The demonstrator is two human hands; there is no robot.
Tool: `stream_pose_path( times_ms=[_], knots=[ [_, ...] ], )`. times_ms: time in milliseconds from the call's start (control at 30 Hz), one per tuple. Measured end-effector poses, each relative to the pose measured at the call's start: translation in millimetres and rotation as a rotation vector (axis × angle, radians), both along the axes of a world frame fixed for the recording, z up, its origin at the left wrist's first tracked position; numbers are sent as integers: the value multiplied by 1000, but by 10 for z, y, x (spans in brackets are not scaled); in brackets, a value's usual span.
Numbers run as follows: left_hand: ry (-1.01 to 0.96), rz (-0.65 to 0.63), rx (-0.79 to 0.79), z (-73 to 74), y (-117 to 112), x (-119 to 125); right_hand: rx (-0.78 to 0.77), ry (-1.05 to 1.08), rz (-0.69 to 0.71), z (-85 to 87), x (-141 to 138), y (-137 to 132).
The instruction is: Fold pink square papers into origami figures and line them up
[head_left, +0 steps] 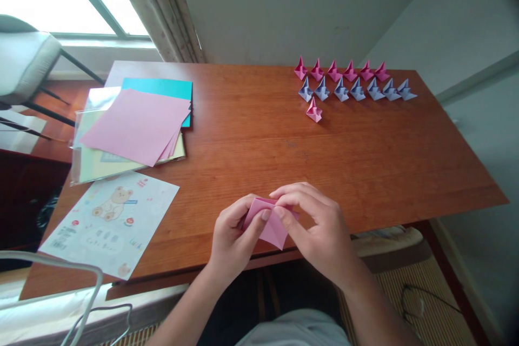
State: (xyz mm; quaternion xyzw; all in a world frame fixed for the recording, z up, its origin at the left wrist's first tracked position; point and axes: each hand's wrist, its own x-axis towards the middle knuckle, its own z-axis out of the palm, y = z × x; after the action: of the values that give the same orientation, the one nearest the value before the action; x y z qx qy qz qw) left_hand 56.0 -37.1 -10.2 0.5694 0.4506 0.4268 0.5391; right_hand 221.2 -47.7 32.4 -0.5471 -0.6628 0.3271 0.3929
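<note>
A partly folded piece of pink origami paper [277,231] is held between both hands above the table's front edge, one point of it facing down toward my body. My left hand [235,232] grips its left side, with the thumb lying across the front. On the upper right, my right hand [314,221] pinches the paper between thumb and fingers. The fingers hide part of the folds. Farther off, a single folded pink paper figure [314,111] stands on the wooden table [243,130].
Behind it are a row of lavender folded figures [357,91] and a row of darker pink ones [334,71]. At left lie pink sheets [138,121], a turquoise sheet [162,85] and a bear-printed sheet [109,221]. A white cable [95,275] curves at lower left.
</note>
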Motion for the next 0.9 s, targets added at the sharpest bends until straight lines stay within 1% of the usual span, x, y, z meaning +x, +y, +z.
stream_pose_path(
  times_ms=[200, 367, 567, 633, 733, 800, 900],
  knots=[
    [43, 87, -14, -13, 0, -14, -50, -20, -11, -21, 91, -19],
    [47, 80, -20, -15, 7, -5, -75, -4, -54, -35, 126, -23],
    [18, 80, -91, -3, 16, -9, -167, 26, -66, -62, 157, -10],
    [14, 75, -135, 1, 15, -6, -205, 60, -78, -93, 173, -15],
    [4, 72, -209, 3, 17, 4, -269, 192, -130, -145, 197, -19],
    [-1, 65, -234, 5, 25, 11, -320, 234, -108, -167, 212, -11],
    [-9, 33, -251, 13, 47, 16, -383, 197, 22, -177, 231, 11]
  ],
)
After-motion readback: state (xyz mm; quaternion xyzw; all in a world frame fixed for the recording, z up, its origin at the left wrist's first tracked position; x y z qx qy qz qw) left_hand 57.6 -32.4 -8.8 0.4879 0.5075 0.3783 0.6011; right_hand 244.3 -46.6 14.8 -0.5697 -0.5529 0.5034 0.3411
